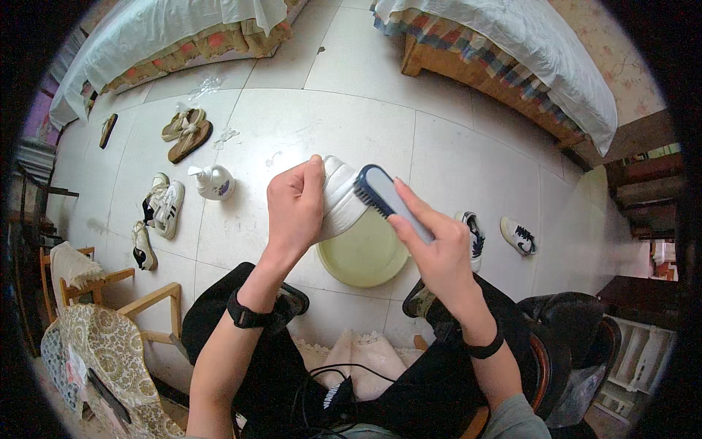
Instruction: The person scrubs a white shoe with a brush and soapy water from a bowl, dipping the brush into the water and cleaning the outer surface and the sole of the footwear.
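Observation:
My left hand (296, 206) is closed around a white shoe (340, 197), raised above the floor and tilted; part of it is hidden behind my fingers. In my right hand (441, 247) is a scrub brush (392, 197) with a grey and dark blue back. Its dark bristles face the shoe and seem to meet its edge. Below both hands stands a pale green basin (362, 255), partly covered by the shoe and the brush. A white pump bottle (215, 182) stands on the floor to the left.
Several sneakers lie left, including a striped white one (169, 208); two more, one a Nike sneaker (518, 236), lie right. Sandals (188, 134) sit farther back. Beds (493, 49) border the far side. A wooden chair frame (159, 304) and patterned cloth (104, 351) are at left.

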The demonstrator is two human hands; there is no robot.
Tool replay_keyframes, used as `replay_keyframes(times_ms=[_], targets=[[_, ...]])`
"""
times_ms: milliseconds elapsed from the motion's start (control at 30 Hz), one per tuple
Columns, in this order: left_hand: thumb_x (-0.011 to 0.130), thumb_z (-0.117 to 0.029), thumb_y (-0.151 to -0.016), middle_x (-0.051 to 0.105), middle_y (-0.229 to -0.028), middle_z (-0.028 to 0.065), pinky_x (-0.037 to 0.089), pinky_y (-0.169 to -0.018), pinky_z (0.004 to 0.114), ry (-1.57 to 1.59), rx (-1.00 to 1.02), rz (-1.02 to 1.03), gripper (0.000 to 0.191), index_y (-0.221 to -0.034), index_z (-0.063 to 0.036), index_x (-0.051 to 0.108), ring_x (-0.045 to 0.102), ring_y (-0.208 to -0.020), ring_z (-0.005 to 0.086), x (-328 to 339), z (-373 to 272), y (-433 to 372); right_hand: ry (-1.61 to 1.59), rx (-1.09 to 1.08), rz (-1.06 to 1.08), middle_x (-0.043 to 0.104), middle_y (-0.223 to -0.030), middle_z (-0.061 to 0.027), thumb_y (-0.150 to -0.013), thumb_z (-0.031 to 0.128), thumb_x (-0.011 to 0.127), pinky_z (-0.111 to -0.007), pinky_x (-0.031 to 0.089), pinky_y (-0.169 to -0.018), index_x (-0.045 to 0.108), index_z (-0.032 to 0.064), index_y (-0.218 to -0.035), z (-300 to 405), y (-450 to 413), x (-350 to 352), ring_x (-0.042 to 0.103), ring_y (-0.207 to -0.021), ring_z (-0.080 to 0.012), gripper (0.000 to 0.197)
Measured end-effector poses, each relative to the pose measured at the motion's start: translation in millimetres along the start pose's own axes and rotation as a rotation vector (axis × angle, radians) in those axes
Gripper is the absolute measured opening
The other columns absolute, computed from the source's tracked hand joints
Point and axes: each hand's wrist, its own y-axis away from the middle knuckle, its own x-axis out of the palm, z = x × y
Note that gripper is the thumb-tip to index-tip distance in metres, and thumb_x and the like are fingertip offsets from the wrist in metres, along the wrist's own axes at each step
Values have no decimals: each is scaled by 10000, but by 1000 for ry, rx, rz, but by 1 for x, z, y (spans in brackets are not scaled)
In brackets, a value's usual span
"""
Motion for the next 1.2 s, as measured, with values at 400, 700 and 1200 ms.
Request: replay_keyframes(times_ms=[400,700,1200], targets=[[493,-203,-966,336,-529,-34,244,-476,268,-5,80,-139,412,-624,3,387,293,-539,54,-4,-5,-3,-59,-90,40,629,-730,-165,-842,223,685,-349,491,-549,557,169,-1317,11,14,12,596,-560,-269,495],[497,-182,-899,351,-557,-46,229,-480,272,8,185,-293,372,-602,-3,362,307,-546,58,-27,-9,6,-115,-32,52,608,-673,-142,-839,220,690,-344,461,-511,581,164,-1291,19,12,7,546,-497,-239,468],[615,-207,-889,553,-1116,274,568,-809,487,-398,645,-335,470,-1191,64,378,637,-938,376,-75,38,30,-582,-98,80,651,-719,-158,-884,240,638,-308,482,-529,514,104,-1345,26,22,12,612,-535,-191,496]])
